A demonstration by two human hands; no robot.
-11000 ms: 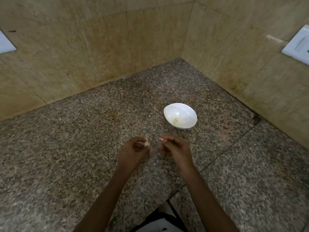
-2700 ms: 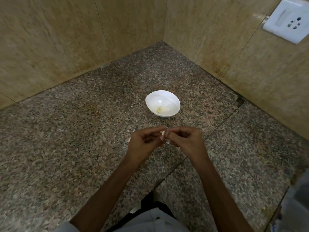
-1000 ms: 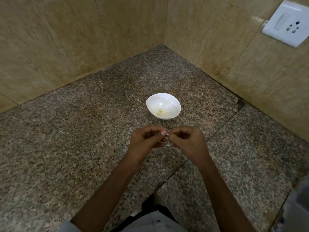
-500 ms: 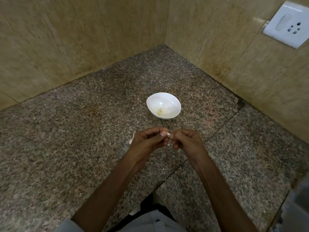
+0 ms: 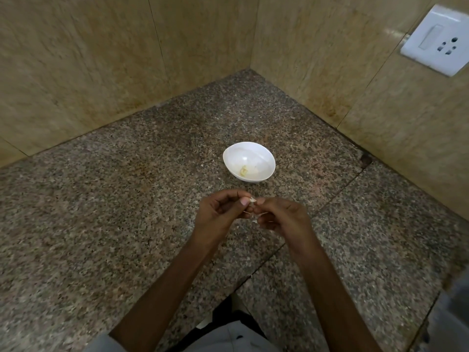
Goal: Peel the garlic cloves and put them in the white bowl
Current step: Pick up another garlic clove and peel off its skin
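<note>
A small white bowl (image 5: 249,161) stands on the granite counter with a yellowish peeled clove (image 5: 243,170) lying in its bottom. Just in front of it, above the counter, my left hand (image 5: 220,214) and my right hand (image 5: 280,216) meet fingertip to fingertip. Both pinch a small pale garlic clove (image 5: 252,199) between thumb and fingers. Thin strips of white skin (image 5: 255,216) hang from the clove under my right fingers. Most of the clove is hidden by the fingers.
The speckled granite counter (image 5: 127,224) runs into a corner of beige tiled walls (image 5: 101,59). A white socket plate (image 5: 436,39) sits on the right wall. A seam in the stone runs diagonally under my right forearm.
My hands have stayed together in front of the bowl, fingers working at the clove. More loose skin shows under my right hand than a second ago. The bowl has not moved.
</note>
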